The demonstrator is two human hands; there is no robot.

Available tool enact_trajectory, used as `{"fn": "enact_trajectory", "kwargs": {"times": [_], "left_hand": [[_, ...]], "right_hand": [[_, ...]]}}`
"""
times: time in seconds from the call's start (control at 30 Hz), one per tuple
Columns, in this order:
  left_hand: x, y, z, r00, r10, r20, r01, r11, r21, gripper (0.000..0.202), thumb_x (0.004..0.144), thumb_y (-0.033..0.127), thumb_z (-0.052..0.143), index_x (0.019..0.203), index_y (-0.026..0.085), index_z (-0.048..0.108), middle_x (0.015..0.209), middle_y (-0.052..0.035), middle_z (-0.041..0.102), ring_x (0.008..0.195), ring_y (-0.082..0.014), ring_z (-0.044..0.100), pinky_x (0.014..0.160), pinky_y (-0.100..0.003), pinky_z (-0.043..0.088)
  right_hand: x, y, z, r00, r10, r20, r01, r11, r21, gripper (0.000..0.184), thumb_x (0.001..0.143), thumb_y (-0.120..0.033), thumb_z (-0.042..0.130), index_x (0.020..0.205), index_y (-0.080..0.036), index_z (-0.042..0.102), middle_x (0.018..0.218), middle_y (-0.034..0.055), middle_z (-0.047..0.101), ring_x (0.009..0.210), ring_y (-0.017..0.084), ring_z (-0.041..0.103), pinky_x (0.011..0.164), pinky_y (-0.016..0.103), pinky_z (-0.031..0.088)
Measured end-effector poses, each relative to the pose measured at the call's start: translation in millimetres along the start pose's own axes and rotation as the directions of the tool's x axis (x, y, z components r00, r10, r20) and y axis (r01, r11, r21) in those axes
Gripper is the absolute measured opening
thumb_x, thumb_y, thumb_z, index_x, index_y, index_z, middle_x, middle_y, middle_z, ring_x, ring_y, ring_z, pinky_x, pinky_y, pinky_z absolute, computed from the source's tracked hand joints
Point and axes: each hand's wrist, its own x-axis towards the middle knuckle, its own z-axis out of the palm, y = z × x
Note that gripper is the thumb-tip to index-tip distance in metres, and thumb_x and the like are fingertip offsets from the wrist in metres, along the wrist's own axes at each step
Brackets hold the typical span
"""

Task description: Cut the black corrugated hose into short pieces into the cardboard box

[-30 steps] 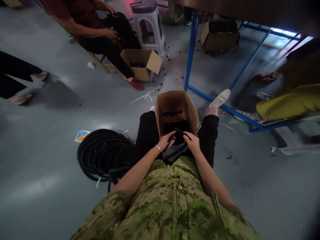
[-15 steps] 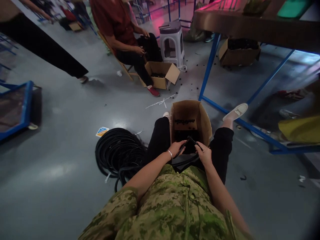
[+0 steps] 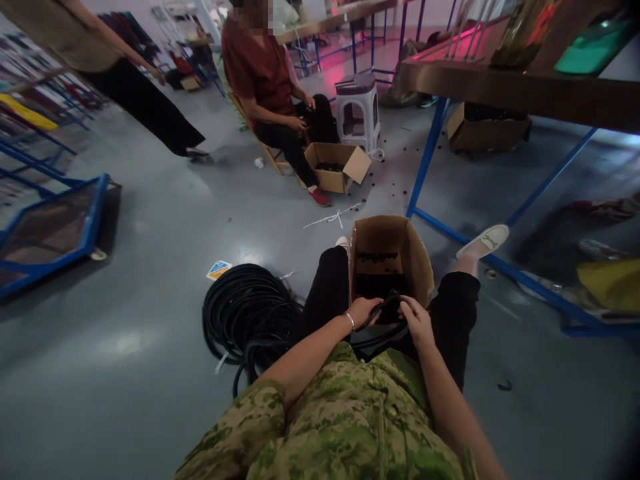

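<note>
My left hand, with a bracelet at the wrist, is closed around a black hose. From there the hose arches up and over toward my right hand, whose fingertips pinch its dark far part. Whether a small tool also sits in the right fingers cannot be made out. Both hands are over the near edge of an open cardboard box standing between my legs. Small black pieces lie inside it. A large coil of black hose rests on the floor to the left.
Ahead, a seated person works over another cardboard box, beside a grey and white stool. A blue-legged table stands to the right. Someone walks at the left, near a blue-framed cart. Black bits litter the floor.
The camera view has tilted up, so the scene sits lower and further right. The straight dark piece at my right fingers now shows as a curved stretch between the hands.
</note>
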Motion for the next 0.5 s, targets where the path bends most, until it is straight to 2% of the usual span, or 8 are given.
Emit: {"fn": "enact_trajectory", "kwargs": {"times": [0.13,0.3,0.4,0.5], "left_hand": [[-1.3,9.9,-2.5,0.996,0.045,0.077,-0.053,0.992,0.111,0.036,0.084,0.028,0.055,0.117,0.022,0.066,0.08,-0.003,0.072,0.069,-0.0173,0.067,0.07,-0.025,0.049],[-1.6,11.2,-2.4,0.997,0.031,0.065,-0.033,0.999,0.019,0.036,0.084,0.03,0.055,0.117,0.021,0.066,0.081,-0.0024,0.073,0.07,-0.0164,0.066,0.068,-0.023,0.049],[-1.0,10.4,-0.3,0.999,0.02,0.049,-0.018,0.999,-0.049,0.043,0.081,0.03,0.058,0.124,0.023,0.062,0.09,-0.0013,0.074,0.078,-0.0158,0.067,0.072,-0.023,0.049],[-0.2,9.8,3.6,0.998,0.015,0.054,-0.012,0.998,-0.058,0.046,0.08,0.026,0.058,0.126,0.021,0.061,0.095,-0.0038,0.074,0.081,-0.0175,0.068,0.074,-0.024,0.05]], "right_hand": [[1.2,0.1,-1.5,0.999,0.032,0.018,-0.033,0.997,0.07,0.057,0.078,-0.064,0.058,0.098,-0.013,0.072,0.067,0.0042,0.064,0.061,0.017,0.057,0.056,0.028,0.048],[2.8,3.5,-4.2,0.999,0.006,0.045,-0.007,1.0,0.022,0.059,0.078,-0.063,0.058,0.105,-0.012,0.072,0.069,0.0049,0.067,0.058,0.017,0.057,0.057,0.029,0.049],[3.9,6.7,-3.7,0.997,-0.047,0.056,0.051,0.996,-0.069,0.055,0.079,-0.061,0.057,0.103,-0.014,0.074,0.072,0.0067,0.07,0.058,0.019,0.061,0.058,0.031,0.051],[4.4,9.7,-0.8,0.986,-0.14,0.09,0.152,0.978,-0.14,0.046,0.08,-0.056,0.056,0.096,-0.018,0.075,0.084,0.0093,0.074,0.068,0.022,0.066,0.067,0.035,0.055]]}}
